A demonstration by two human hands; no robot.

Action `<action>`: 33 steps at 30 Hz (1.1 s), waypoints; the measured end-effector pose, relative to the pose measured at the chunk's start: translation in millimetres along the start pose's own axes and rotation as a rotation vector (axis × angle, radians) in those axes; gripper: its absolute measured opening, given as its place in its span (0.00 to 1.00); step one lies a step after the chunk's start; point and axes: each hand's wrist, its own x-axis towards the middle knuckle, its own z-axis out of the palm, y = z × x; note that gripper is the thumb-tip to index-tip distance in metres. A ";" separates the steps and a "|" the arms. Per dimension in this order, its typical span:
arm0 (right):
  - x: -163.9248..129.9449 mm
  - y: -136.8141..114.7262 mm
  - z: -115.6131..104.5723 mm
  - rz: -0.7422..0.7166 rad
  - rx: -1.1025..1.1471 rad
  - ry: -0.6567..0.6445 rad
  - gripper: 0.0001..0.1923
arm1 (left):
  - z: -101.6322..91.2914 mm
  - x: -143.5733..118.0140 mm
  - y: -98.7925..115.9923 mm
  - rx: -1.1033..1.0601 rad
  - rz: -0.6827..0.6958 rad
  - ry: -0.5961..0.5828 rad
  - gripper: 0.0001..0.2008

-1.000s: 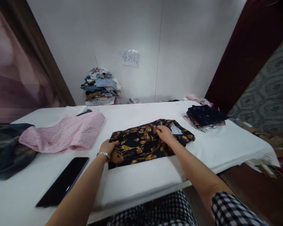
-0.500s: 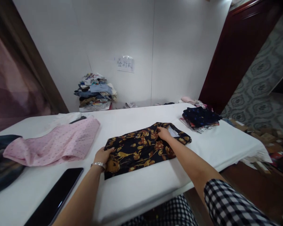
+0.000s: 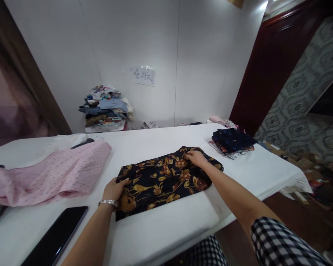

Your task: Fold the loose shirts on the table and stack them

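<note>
Left hand (image 3: pixel 114 188) pinching the near left edge of folded black cloth with gold flowers (image 3: pixel 166 178), mid white surface (image 3: pixel 161 236). Right hand (image 3: pixel 195 158) gripping its far fold. Pink dotted cloth (image 3: pixel 52 173) left, black phone (image 3: pixel 55 238) near, dark folded stack (image 3: pixel 232 140) right. Paper note (image 3: pixel 143 75) on white wall, writing too blurry to read.

Bare forearms, checked clothes

A silver bracelet (image 3: pixel 108 203) circles the left wrist; a black-and-white checked sleeve (image 3: pixel 283 242) covers the right upper arm, with matching checked cloth (image 3: pixel 205 253) below.
</note>
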 end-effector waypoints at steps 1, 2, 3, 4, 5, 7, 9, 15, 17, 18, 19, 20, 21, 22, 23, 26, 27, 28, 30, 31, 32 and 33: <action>3.7 5.2 -6.3 0.034 -0.011 0.038 0.16 | -0.1 -0.6 0.7 -0.002 -0.008 -0.015 0.13; 7.4 10.0 -11.6 0.072 -0.027 0.070 0.18 | 0.0 -1.4 1.3 -0.012 -0.019 -0.038 0.13; 11.2 14.1 -15.7 0.107 -0.045 0.094 0.19 | 0.2 -2.2 1.6 -0.029 -0.031 -0.062 0.13; 14.8 17.3 -18.4 0.135 -0.065 0.111 0.19 | 0.6 -2.9 1.5 -0.052 -0.040 -0.075 0.13; 18.2 19.4 -19.6 0.152 -0.085 0.122 0.19 | 1.1 -3.3 1.0 -0.080 -0.048 -0.089 0.13; 24.4 20.0 -18.1 0.157 -0.122 0.125 0.18 | 2.2 -2.9 -1.3 -0.126 -0.054 -0.113 0.14; 29.5 17.0 -13.2 0.154 -0.157 0.109 0.17 | 3.0 -0.5 -4.7 -0.127 -0.045 -0.106 0.15; 39.2 5.3 1.7 0.011 -0.255 0.065 0.17 | 2.2 7.8 -11.4 -0.028 0.017 -0.050 0.14; 43.3 5.0 3.9 -0.040 -0.281 0.001 0.15 | 1.4 7.3 -10.2 -0.021 0.016 -0.050 0.14; 45.7 5.8 4.6 -0.052 -0.294 -0.036 0.14 | 1.0 6.5 -9.2 -0.022 0.012 -0.053 0.13; 48.2 7.2 5.2 -0.055 -0.307 -0.071 0.14 | 0.7 5.5 -8.2 -0.023 0.008 -0.057 0.13; 50.6 9.2 5.7 -0.053 -0.320 -0.102 0.14 | 0.5 4.4 -7.2 -0.026 0.004 -0.059 0.13; 52.8 11.6 6.2 -0.050 -0.331 -0.127 0.14 | 0.4 3.2 -6.4 -0.031 0.002 -0.062 0.13; 54.8 14.3 6.7 -0.049 -0.341 -0.147 0.15 | 0.4 2.1 -5.7 -0.036 0.001 -0.064 0.13; 56.3 17.0 7.1 -0.050 -0.347 -0.161 0.16 | 0.4 1.1 -5.2 -0.044 0.001 -0.066 0.13; 57.9 24.8 8.7 -0.067 -0.354 -0.167 0.17 | 0.7 -1.5 -3.7 -0.072 -0.005 -0.075 0.13; 57.4 26.9 9.4 -0.076 -0.351 -0.155 0.18 | 0.6 -2.2 -3.0 -0.077 -0.007 -0.077 0.12; 56.3 28.8 10.2 -0.084 -0.344 -0.135 0.18 | 0.3 -2.8 -2.2 -0.075 -0.007 -0.076 0.12; 52.9 32.4 11.4 -0.102 -0.318 -0.086 0.18 | -0.6 -4.0 -0.1 -0.050 -0.002 -0.075 0.12; 50.9 34.3 11.7 -0.109 -0.302 -0.062 0.18 | -1.1 -4.5 1.0 -0.031 0.002 -0.074 0.11; 48.9 36.5 11.4 -0.114 -0.284 -0.040 0.18 | -1.6 -5.0 1.9 -0.012 0.008 -0.072 0.11; 47.0 38.9 10.4 -0.120 -0.266 -0.021 0.18 | -1.9 -5.5 2.7 0.003 0.011 -0.067 0.11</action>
